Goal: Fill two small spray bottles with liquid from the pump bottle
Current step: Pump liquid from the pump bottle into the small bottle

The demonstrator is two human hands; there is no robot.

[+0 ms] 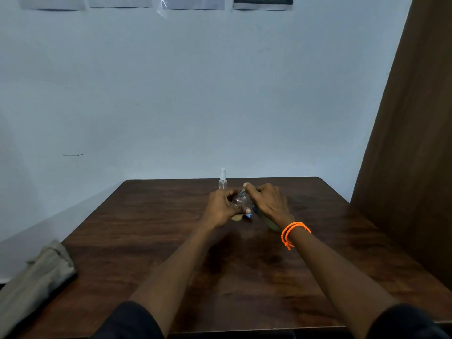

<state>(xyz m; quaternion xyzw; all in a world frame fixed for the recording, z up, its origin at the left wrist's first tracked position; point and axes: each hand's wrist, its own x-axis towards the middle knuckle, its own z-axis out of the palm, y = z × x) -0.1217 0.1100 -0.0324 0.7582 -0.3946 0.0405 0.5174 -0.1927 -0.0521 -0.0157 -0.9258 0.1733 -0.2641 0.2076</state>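
One small clear spray bottle (222, 180) with a white sprayer stands upright near the table's far edge. In front of it, my left hand (220, 209) grips a second small clear bottle (241, 201) from the left. My right hand (266, 203), orange cord at the wrist, has its fingers curled round the top of that bottle. A greenish bottle (272, 223), probably the pump bottle, shows below my right wrist, mostly hidden. A small blue part (249, 216) sticks out between my hands. What my right palm covers is hidden.
The dark wooden table (151, 241) stands against a pale wall. A folded beige cloth (36, 277) lies over its near left corner. A brown curtain (411, 143) hangs close on the right.
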